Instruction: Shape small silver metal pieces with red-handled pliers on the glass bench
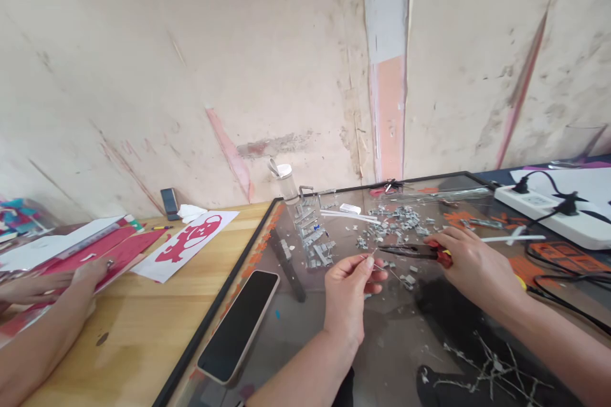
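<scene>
My left hand [351, 292] is closed, pinching a thin wire [394, 273] between thumb and forefinger. My right hand [470, 264] is wrapped round a pair of pliers [403, 251] with dark jaws and red and yellow handles. The plier tips point left, close to the fingers of my left hand; whether they touch the wire I cannot tell. Just beyond both hands lies a scattered heap of small grey metal pieces [405, 222]. More such pieces [315, 238] stand grouped in rows farther left on the dark glass tabletop [305, 343].
A phone [238, 324] lies left of my left arm. Thorny-looking twigs [491, 372] sit at the front right. A power strip [558, 216] with black cables is at right, a lidded jar [286, 181] by the wall. On the wooden table, another person's hands [81, 283] rest on red paper [128, 251].
</scene>
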A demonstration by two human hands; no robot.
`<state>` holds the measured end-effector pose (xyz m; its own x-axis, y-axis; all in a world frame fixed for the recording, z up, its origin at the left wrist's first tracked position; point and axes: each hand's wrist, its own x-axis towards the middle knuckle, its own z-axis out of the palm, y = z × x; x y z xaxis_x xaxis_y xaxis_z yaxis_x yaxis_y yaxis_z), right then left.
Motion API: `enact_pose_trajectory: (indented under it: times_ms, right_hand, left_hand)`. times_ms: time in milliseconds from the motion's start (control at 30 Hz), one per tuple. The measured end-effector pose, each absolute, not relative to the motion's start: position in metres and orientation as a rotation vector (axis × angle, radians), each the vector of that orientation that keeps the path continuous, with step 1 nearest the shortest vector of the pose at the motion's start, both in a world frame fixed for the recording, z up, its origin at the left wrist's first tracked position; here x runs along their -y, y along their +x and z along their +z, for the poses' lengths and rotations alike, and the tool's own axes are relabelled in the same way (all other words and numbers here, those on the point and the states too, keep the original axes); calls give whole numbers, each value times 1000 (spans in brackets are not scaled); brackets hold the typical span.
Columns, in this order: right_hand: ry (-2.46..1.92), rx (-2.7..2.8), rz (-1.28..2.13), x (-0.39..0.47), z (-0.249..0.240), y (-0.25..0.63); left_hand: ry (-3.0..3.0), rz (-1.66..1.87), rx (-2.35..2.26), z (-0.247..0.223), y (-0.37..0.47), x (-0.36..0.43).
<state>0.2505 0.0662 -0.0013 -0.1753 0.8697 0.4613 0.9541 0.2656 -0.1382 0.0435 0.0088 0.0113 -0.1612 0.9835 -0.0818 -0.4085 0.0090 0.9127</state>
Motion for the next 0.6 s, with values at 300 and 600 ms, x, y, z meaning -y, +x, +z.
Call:
enact_pose_trajectory:
  times_ms: [300, 600]
  right_hand:
    - [-1648, 2122, -292, -65, -2, 248]
    - [-1678, 2142, -333, -62, 1, 246]
  left_hand:
    - [805, 1453, -1033, 10, 43, -7]
    - [798, 1431, -1029, 11, 44, -5]
